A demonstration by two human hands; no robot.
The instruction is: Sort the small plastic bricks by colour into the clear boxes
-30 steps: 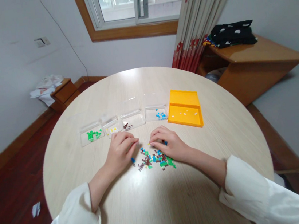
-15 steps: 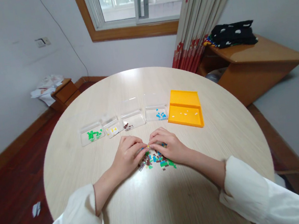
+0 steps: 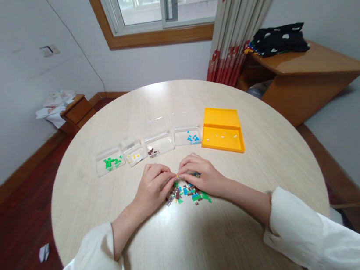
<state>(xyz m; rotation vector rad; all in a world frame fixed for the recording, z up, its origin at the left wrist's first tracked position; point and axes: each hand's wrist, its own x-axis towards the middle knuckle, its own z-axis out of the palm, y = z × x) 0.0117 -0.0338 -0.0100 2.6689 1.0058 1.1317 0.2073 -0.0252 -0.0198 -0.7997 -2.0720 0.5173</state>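
My left hand (image 3: 154, 185) and my right hand (image 3: 201, 174) meet fingertip to fingertip over the table. Pinched between them is a tiny yellow building brick (image 3: 177, 176), mostly covered by the fingers. Just below the hands lies a loose pile of small building bricks (image 3: 187, 191) in brown, green, blue and a few other colours. Part of that pile is hidden under both hands. Whether the yellow brick is joined to another piece is too small to tell.
Beyond the hands stand clear boxes with green bricks (image 3: 112, 162), yellow bricks (image 3: 135, 156), brown bricks (image 3: 152, 151) and blue bricks (image 3: 193, 138). An open yellow case (image 3: 220, 127) with small white pieces is at their right. All rest on a round table (image 3: 188, 249).
The fingertips have drawn slightly closer around the yellow brick, so less of it shows. The view has shifted very slightly; the boxes and pile look the same.
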